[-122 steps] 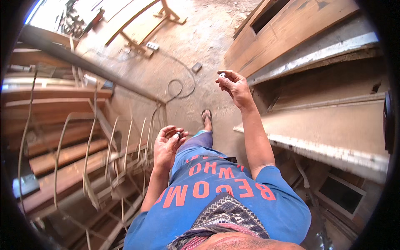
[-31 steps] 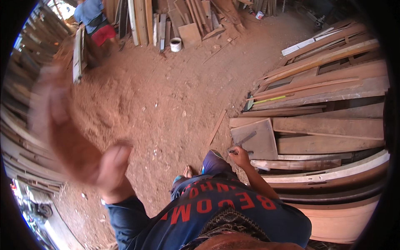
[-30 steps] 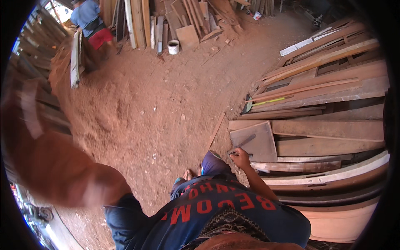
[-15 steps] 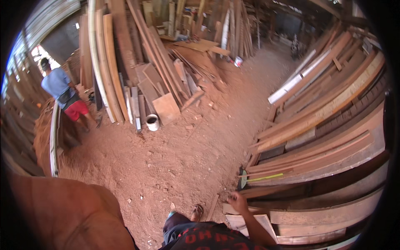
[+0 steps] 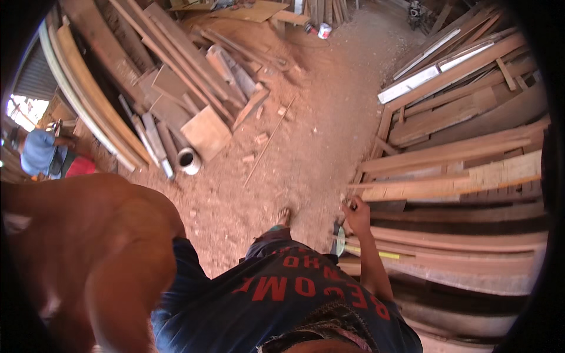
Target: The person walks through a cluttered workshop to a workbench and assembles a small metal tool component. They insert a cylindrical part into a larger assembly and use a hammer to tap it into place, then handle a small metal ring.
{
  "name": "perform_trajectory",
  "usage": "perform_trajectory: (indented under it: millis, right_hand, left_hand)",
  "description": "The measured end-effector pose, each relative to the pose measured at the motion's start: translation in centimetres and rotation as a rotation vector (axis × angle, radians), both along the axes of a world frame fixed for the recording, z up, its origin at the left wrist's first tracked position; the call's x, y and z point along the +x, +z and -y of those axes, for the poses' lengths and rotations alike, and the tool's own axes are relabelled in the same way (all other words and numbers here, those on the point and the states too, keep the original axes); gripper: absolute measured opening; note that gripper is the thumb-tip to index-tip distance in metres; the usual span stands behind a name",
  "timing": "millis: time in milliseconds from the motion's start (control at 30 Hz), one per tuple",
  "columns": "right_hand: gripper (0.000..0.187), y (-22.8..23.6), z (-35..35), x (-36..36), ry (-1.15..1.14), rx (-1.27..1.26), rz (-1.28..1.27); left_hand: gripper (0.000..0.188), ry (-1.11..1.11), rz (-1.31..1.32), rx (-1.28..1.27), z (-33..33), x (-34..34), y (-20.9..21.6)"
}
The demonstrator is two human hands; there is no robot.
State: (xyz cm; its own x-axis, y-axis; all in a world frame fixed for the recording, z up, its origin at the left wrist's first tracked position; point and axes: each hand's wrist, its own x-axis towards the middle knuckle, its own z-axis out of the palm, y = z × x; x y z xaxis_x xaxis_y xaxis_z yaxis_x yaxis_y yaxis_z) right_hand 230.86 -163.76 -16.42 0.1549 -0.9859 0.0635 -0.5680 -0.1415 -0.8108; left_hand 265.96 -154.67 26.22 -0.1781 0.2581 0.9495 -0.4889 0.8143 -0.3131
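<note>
My right hand (image 5: 357, 216) hangs beside a stack of long boards on the right, its fingers curled in. Whether anything small is inside them I cannot make out. The closest board to it is a pale sawn plank (image 5: 447, 183), whose end lies just above the hand. My left arm (image 5: 126, 235) is bent and raised close to the camera, filling the lower left. The left hand itself is out of the picture. One bare foot (image 5: 284, 215) shows ahead of my dark shirt on the dusty ground.
Planks (image 5: 88, 88) lean at the far left, with a white bucket (image 5: 189, 160) and a square board (image 5: 206, 132) at their foot. A person in a blue shirt (image 5: 42, 154) stands at the left edge. A thin stick (image 5: 268, 144) lies on the reddish ground (image 5: 306, 159).
The view has tilted down and moved forward along the lane. My right hand has swung forward past the board ends, fingers still curled. My left arm now covers more of the view.
</note>
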Motion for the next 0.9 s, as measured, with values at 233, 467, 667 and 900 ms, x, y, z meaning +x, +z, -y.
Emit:
perform_trajectory:
  millis: [233, 467, 667, 900]
  right_hand:
    - [0.024, 3.9, 16.5, 1.2, -0.131, 0.08, 0.122]
    - [0.03, 6.5, 40.6, 2.1, -0.039, 0.002, 0.149]
    - [0.036, 9.5, 66.8, 4.0, 0.28, 0.067, 0.043]
    - [0.044, 9.8, 96.2, 7.5, 0.536, 0.124, -0.091]
  left_hand:
    - [0.04, -0.286, -0.574, 1.527, 32.9, -2.7, -29.1]
    - [0.052, -0.916, -0.191, 2.348, 52.9, -11.7, -39.4]
    - [0.055, -0.854, -0.551, 2.305, 75.4, -10.7, -36.2]
    - [0.037, -0.605, -1.096, 2.075, 98.5, -7.3, -39.0]
